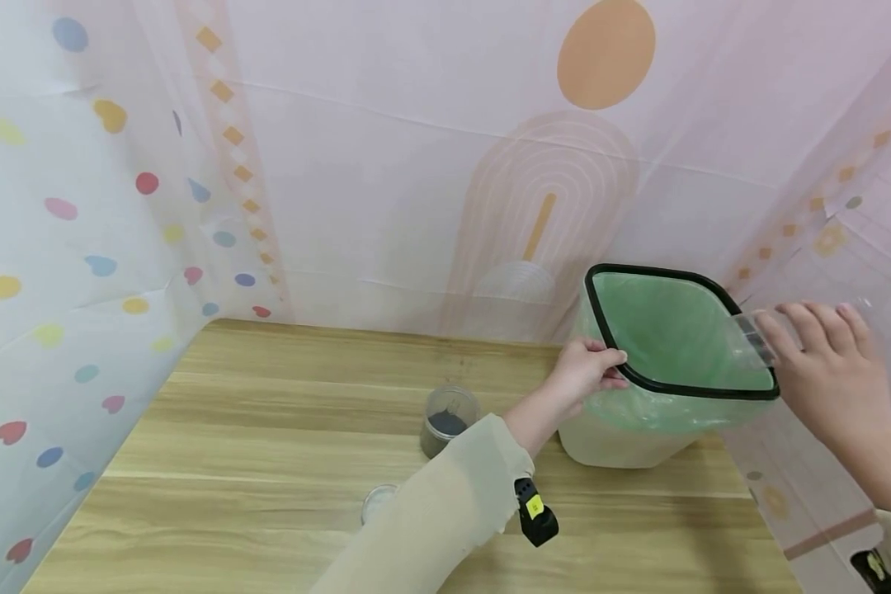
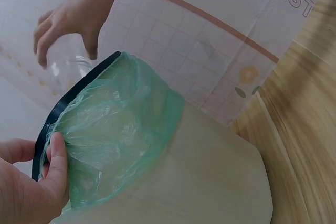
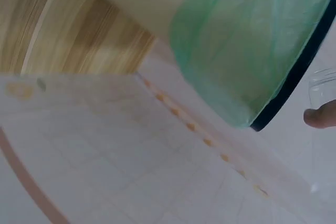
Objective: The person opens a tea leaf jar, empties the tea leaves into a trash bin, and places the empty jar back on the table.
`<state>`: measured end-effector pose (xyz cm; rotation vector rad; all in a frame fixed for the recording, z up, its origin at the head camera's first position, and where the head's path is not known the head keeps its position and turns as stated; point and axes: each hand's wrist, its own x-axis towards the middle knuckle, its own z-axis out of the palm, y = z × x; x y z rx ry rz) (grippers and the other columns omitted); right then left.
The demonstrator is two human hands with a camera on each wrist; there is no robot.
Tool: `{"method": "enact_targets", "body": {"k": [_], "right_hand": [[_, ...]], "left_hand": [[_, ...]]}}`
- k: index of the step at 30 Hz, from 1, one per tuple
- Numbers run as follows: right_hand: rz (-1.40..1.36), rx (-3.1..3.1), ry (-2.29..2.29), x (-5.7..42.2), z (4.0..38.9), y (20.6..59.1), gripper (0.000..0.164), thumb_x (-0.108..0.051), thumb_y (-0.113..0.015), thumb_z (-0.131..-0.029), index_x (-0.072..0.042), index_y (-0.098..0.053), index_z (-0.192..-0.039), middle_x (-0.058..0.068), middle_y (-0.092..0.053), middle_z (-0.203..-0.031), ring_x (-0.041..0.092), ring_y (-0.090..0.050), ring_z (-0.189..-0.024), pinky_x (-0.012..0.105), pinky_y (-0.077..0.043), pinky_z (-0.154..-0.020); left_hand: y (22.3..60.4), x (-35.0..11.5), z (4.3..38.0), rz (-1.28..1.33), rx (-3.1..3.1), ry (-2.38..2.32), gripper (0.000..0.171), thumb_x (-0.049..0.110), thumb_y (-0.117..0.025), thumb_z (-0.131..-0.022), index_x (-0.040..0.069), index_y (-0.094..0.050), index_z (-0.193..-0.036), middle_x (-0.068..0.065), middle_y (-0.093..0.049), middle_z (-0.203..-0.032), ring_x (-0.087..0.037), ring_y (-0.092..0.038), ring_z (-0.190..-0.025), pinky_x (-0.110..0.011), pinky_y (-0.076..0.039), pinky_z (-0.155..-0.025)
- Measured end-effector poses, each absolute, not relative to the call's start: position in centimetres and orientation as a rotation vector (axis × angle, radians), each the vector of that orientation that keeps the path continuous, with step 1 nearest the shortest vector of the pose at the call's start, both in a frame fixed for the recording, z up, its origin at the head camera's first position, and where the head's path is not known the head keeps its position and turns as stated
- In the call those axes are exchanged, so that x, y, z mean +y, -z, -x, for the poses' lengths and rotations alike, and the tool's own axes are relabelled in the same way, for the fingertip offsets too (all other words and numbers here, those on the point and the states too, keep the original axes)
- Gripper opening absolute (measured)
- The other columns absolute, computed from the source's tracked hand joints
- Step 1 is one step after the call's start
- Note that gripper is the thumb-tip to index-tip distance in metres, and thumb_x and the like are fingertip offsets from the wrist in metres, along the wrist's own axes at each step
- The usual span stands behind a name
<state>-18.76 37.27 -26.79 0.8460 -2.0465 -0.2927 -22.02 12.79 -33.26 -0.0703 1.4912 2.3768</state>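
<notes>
A pale trash bin (image 1: pixel 609 450) stands at the back right of the table, with a green plastic bag (image 1: pixel 661 318) lining it and folded outward under a black rim ring (image 1: pixel 701 391). My left hand (image 1: pixel 575 375) pinches the ring and the bag's edge at the near left corner, thumb on top. Over the right side of the bin, my right hand (image 1: pixel 835 371) grips a clear plastic jar (image 2: pixel 68 66) tipped on its side, its mouth toward the bin's opening. The jar looks see-through; no contents show in it. In the right wrist view, the thumb (image 3: pixel 320 115) presses the jar's wall.
A clear container (image 1: pixel 436 437) with dark grey contents stands on the wooden table (image 1: pixel 267 412), left of the bin. A round clear lid-like piece (image 1: pixel 377 499) lies nearer, partly behind my left sleeve. Patterned cloth (image 1: pixel 386 206) hangs behind and at both sides.
</notes>
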Motion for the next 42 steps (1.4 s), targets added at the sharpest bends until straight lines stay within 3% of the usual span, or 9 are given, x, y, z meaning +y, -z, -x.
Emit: {"method": "enact_targets", "body": {"k": [2,4,7,9,16,22,32,37,42], "right_hand": [[-0.762,-2.100,0.230,37.3,18.5,26.9,0.057,0.011,-0.063,-0.065,0.002,-0.048,-0.119,0.028,-0.047,-0.114,0.047,-0.040,-0.103,0.061,-0.031,-0.094],[-0.700,-2.156,0.180,37.3,18.4,27.0,0.046,-0.008,-0.065,-0.080,0.005,-0.046,-0.120,0.031,-0.044,-0.114,0.050,-0.038,-0.103,0.063,-0.030,-0.091],[-0.620,-2.235,0.121,37.0,18.2,27.1,0.064,-0.051,-0.038,-0.096,0.008,-0.043,-0.120,0.032,-0.041,-0.115,0.050,-0.035,-0.103,0.061,-0.028,-0.089],[-0.566,-2.278,0.073,36.7,18.1,27.3,0.091,-0.070,-0.009,-0.087,0.008,-0.041,-0.120,0.032,-0.039,-0.115,0.049,-0.033,-0.103,0.060,-0.026,-0.089],[-0.306,-2.427,-0.221,35.7,17.8,27.5,0.110,-0.084,-0.020,-0.069,0.009,-0.041,-0.124,0.035,-0.038,-0.120,0.052,-0.031,-0.111,0.061,-0.023,-0.094],[-0.043,-2.486,-0.546,34.4,17.0,27.1,0.074,-0.031,-0.076,-0.078,0.015,-0.040,-0.123,0.034,-0.042,-0.118,0.047,-0.036,-0.108,0.048,-0.035,-0.083],[0.144,-2.495,-0.930,33.1,15.2,27.5,0.072,-0.026,-0.073,-0.081,0.003,-0.033,-0.133,0.017,-0.036,-0.128,0.018,-0.043,-0.093,0.006,-0.036,-0.063],[0.171,-2.495,-1.060,32.1,13.4,28.4,0.071,-0.025,-0.068,-0.086,-0.002,-0.026,-0.139,-0.001,-0.038,-0.120,-0.003,-0.044,-0.093,-0.001,-0.039,-0.071],[0.176,-2.435,-1.174,30.4,11.7,29.6,0.059,-0.015,-0.068,-0.085,-0.017,-0.034,-0.134,-0.017,-0.039,-0.116,-0.003,-0.045,-0.103,0.001,-0.038,-0.082]], "left_hand": [[33.3,12.8,22.0,0.076,1.495,-2.376,0.021,-0.003,-0.060,-0.087,-0.001,-0.044,-0.101,-0.010,-0.049,-0.075,-0.015,-0.052,-0.051,-0.034,-0.057,-0.072],[33.3,12.7,22.1,0.079,1.494,-2.380,0.021,-0.004,-0.060,-0.087,-0.001,-0.044,-0.100,-0.010,-0.049,-0.076,-0.014,-0.051,-0.051,-0.034,-0.057,-0.072],[33.2,12.6,22.1,0.080,1.498,-2.380,0.022,-0.004,-0.060,-0.087,-0.002,-0.044,-0.102,-0.010,-0.049,-0.075,-0.014,-0.051,-0.051,-0.033,-0.057,-0.072],[33.2,12.5,22.2,0.083,1.506,-2.372,0.022,-0.003,-0.060,-0.087,-0.002,-0.044,-0.103,-0.010,-0.049,-0.074,-0.014,-0.051,-0.051,-0.033,-0.057,-0.071],[33.2,12.3,22.2,0.083,1.512,-2.367,0.022,-0.003,-0.060,-0.087,-0.002,-0.045,-0.104,-0.009,-0.049,-0.069,-0.014,-0.051,-0.051,-0.032,-0.057,-0.071],[33.3,12.3,22.3,0.084,1.509,-2.372,0.022,-0.002,-0.060,-0.087,-0.001,-0.045,-0.103,-0.010,-0.049,-0.073,-0.015,-0.052,-0.052,-0.034,-0.057,-0.073],[33.3,12.2,22.4,0.081,1.523,-2.348,0.026,0.000,-0.062,-0.087,-0.002,-0.046,-0.107,-0.011,-0.052,-0.079,-0.015,-0.054,-0.054,-0.033,-0.056,-0.074],[33.2,11.9,22.3,0.067,1.541,-2.302,0.029,0.003,-0.063,-0.088,-0.003,-0.046,-0.111,-0.011,-0.054,-0.080,-0.017,-0.060,-0.060,-0.033,-0.056,-0.075],[33.2,11.8,22.3,0.041,1.531,-2.284,0.030,0.003,-0.063,-0.088,-0.003,-0.046,-0.112,-0.010,-0.054,-0.078,-0.018,-0.062,-0.063,-0.033,-0.056,-0.076]]}}
